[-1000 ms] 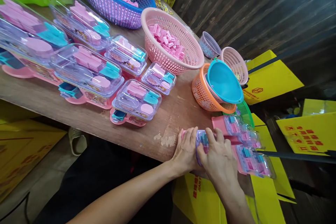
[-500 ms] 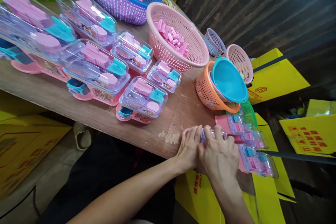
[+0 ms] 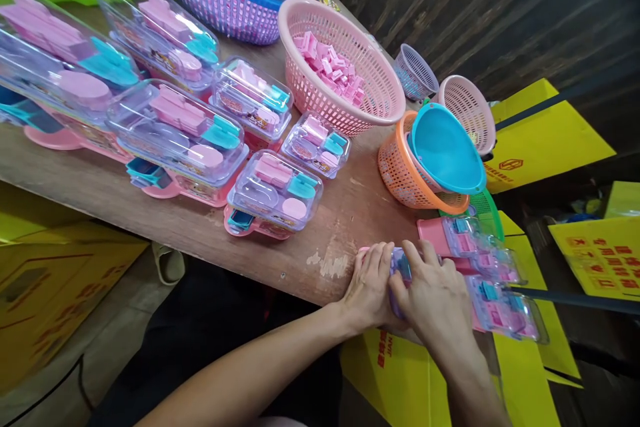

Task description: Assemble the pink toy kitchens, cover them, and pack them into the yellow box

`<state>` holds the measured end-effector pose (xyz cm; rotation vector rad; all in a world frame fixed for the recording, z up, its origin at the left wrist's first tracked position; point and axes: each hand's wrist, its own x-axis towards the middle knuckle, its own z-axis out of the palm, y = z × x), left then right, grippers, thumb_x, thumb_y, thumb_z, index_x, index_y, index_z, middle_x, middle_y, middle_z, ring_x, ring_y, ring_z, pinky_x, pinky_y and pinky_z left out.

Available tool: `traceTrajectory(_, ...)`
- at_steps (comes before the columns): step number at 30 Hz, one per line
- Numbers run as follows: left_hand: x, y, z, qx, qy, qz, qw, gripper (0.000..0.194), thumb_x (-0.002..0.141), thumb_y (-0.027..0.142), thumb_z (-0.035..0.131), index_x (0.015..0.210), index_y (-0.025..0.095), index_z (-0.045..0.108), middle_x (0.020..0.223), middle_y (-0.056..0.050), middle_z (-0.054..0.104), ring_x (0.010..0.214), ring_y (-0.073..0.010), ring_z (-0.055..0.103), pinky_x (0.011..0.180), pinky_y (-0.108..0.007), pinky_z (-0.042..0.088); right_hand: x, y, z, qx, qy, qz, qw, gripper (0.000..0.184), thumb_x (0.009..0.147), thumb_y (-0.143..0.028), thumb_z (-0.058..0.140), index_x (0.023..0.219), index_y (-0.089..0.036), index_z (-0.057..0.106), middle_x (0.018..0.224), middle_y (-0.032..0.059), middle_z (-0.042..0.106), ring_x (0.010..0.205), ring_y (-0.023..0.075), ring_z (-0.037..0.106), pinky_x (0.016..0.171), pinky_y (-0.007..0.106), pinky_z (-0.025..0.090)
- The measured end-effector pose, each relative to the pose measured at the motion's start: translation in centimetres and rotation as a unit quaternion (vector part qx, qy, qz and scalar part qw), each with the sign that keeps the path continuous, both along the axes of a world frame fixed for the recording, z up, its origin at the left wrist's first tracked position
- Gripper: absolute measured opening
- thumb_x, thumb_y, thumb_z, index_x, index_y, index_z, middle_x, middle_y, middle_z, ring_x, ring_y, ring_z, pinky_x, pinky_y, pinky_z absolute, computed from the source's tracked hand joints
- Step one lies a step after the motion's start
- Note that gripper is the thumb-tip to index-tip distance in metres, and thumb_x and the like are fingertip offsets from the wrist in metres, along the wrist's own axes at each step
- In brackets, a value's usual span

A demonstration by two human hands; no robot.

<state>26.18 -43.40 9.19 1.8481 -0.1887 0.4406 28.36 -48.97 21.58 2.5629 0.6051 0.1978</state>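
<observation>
My left hand (image 3: 367, 283) is wrapped over the left end of a small pink and purple plastic toy case (image 3: 399, 265) at the table's front edge. Across the same case, my right hand (image 3: 434, 290) grips the right part with bent fingers, and a gap between the hands shows its purple surface and a bit of blue. Most of the case is hidden under the hands. Just right of it, more pink cases with clear covers (image 3: 500, 307) lie in a stack. To the left stands a finished-looking clear-lidded case (image 3: 275, 190) with pink and blue pieces inside.
Several clear-lidded cases (image 3: 175, 137) line the left of the wooden table (image 3: 350, 200). Behind are a pink basket (image 3: 370, 90) of pink pieces, a blue-rimmed basket (image 3: 225, 3), and an orange basket (image 3: 400, 170) under a blue bowl (image 3: 445, 147). Yellow cartons (image 3: 595, 257) stand at right.
My right hand has shifted slightly right, uncovering more of the case between the hands. The left hand keeps its hold. The whole view has moved a little.
</observation>
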Motion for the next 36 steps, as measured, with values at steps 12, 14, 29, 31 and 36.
traceTrajectory(12, -0.8, 1.3, 1.7, 0.092, 0.047, -0.061, 0.993, 0.132, 0.040, 0.043, 0.077, 0.142, 0.008, 0.001, 0.139, -0.024, 0.032, 0.129, -0.0396, 0.029, 0.103, -0.061, 0.025, 0.1, -3.7, -0.6, 0.222, 0.104, -0.069, 0.967, 0.056, 0.081, -0.040, 0.047, 0.133, -0.026, 0.032, 0.134, 0.0102, 0.037, 0.104, 0.0255, 0.055, 0.077, 0.038, 0.050)
traceTrajectory(14, -1.5, 5.1, 4.2, 0.140, 0.032, -0.109, 0.984, 0.125, 0.049, 0.037, 0.076, 0.143, 0.011, -0.001, 0.140, -0.022, 0.031, 0.129, -0.0374, 0.030, 0.102, -0.057, 0.031, 0.5, -7.1, -1.0, 0.213, 0.111, -0.067, 0.968, 0.056, 0.081, -0.039, 0.047, 0.134, -0.029, 0.033, 0.134, 0.0097, 0.037, 0.102, 0.0248, 0.057, 0.077, 0.038, 0.051)
traceTrajectory(29, -3.2, 18.2, 11.4, 0.467, 0.162, 0.155, 0.855, 0.081, 0.068, 0.029, 0.068, 0.139, 0.017, 0.032, 0.126, -0.020, 0.044, 0.110, -0.0370, 0.045, 0.088, -0.052, 0.041, -0.6, -1.4, -3.7, 0.551, 0.202, -0.017, 0.810, 0.052, 0.087, -0.043, 0.041, 0.137, -0.028, 0.031, 0.132, 0.0073, 0.048, 0.103, 0.0215, 0.057, 0.085, 0.038, 0.049)
traceTrajectory(31, -3.9, 15.3, 10.7, 0.403, 0.174, 0.145, 0.887, 0.105, 0.059, 0.038, 0.075, 0.144, 0.015, 0.019, 0.129, -0.021, 0.041, 0.112, -0.0393, 0.043, 0.088, -0.054, 0.041, -1.4, 1.8, -3.8, 0.605, 0.277, -0.039, 0.745, 0.053, 0.089, -0.045, 0.038, 0.138, -0.030, 0.028, 0.134, 0.0064, 0.046, 0.105, 0.0194, 0.057, 0.089, 0.036, 0.047)
traceTrajectory(36, -3.5, 13.9, 7.6, 0.221, 0.100, -0.091, 0.966, 0.131, 0.043, 0.048, 0.081, 0.145, 0.025, 0.002, 0.146, -0.016, 0.019, 0.132, -0.0368, 0.021, 0.104, -0.053, 0.027, 0.8, 1.8, -3.1, 0.644, 0.303, -0.036, 0.702, 0.049, 0.089, -0.047, 0.040, 0.133, -0.025, 0.038, 0.132, 0.0070, 0.048, 0.121, 0.0201, 0.046, 0.100, 0.036, 0.038)
